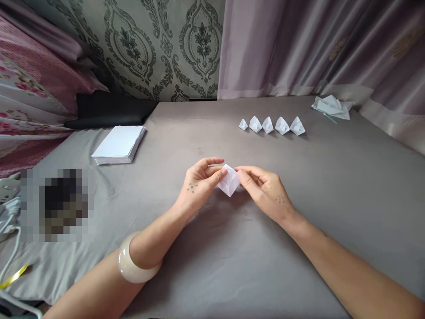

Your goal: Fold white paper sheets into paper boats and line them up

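A small folded white paper piece (229, 180) is held between both hands just above the grey cloth surface (232, 266). My left hand (201, 181) pinches its left side with thumb and fingers; a pale bangle sits on that forearm. My right hand (262, 188) grips its right side, fingers curled around the edge. Beyond the hands, a row of several finished folded paper shapes (272, 125) stands on the cloth.
A stack of white paper sheets (119, 144) lies at the left. Crumpled paper scraps (332, 107) sit at the far right by the curtain. A black cushion (109, 110) rests against the patterned wall. Cables and a yellow ribbon (13, 277) lie at the near left.
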`<action>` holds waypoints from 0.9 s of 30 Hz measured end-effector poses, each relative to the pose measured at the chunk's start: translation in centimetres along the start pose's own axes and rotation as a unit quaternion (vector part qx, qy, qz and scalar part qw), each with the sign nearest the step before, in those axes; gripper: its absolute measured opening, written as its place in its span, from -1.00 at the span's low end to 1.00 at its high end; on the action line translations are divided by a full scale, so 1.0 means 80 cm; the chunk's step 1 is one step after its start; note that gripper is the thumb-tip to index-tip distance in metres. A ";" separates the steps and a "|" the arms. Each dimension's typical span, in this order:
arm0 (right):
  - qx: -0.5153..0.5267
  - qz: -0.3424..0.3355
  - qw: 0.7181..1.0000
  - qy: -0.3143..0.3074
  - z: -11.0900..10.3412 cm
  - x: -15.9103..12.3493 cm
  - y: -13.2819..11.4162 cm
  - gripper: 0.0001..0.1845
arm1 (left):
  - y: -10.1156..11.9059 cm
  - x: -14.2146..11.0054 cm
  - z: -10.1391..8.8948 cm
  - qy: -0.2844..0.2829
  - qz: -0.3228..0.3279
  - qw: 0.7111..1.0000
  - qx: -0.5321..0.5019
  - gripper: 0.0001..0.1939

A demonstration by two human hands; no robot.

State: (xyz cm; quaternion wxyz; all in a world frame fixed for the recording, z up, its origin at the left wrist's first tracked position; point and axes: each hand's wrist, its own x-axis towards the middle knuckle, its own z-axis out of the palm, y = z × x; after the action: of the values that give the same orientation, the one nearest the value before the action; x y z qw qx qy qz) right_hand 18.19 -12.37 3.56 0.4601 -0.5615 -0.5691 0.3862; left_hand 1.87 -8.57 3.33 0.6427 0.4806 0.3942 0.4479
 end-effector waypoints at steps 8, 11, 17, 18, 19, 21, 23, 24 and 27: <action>0.125 0.134 0.978 -0.101 -0.005 0.004 -0.002 -0.67 | 0.003 -0.002 0.003 0.009 0.001 1.000 0.023 -0.61; 0.178 0.179 0.960 -0.121 -0.010 0.007 0.001 -0.68 | 0.005 0.001 -0.001 0.002 -0.048 0.999 0.014 -0.62; 0.256 0.244 0.930 -0.099 -0.014 0.012 0.005 -0.73 | 0.005 0.005 -0.008 -0.036 -0.118 0.991 0.043 -0.70; 0.253 0.245 0.930 -0.102 -0.014 0.012 0.004 -0.72 | 0.003 0.005 -0.008 -0.029 -0.118 0.991 0.055 -0.71; 0.248 0.243 0.932 -0.106 -0.013 0.012 0.003 -0.70 | 0.002 0.005 -0.008 -0.021 -0.114 0.991 0.065 -0.71; 0.231 0.230 0.938 -0.116 -0.011 0.010 0.002 -0.68 | -0.001 0.005 -0.007 -0.016 -0.109 0.991 0.077 -0.72; 0.213 0.217 0.944 -0.126 -0.009 0.009 0.003 -0.67 | -0.002 0.004 -0.006 -0.028 -0.106 0.991 0.079 -0.71; 0.206 0.213 0.946 -0.127 -0.009 0.009 0.004 -0.67 | -0.003 0.004 -0.005 -0.034 -0.107 0.990 0.079 -0.70; 0.197 0.219 0.948 -0.122 -0.010 0.010 0.006 -0.68 | -0.002 0.004 -0.004 -0.043 -0.120 0.989 0.072 -0.69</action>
State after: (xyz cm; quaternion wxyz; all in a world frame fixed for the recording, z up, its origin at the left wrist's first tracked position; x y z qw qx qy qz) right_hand 19.09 -11.62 3.39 0.3926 -0.5187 -0.3967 0.6476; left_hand 1.68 -8.19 3.08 0.6719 0.4933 0.4523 0.3172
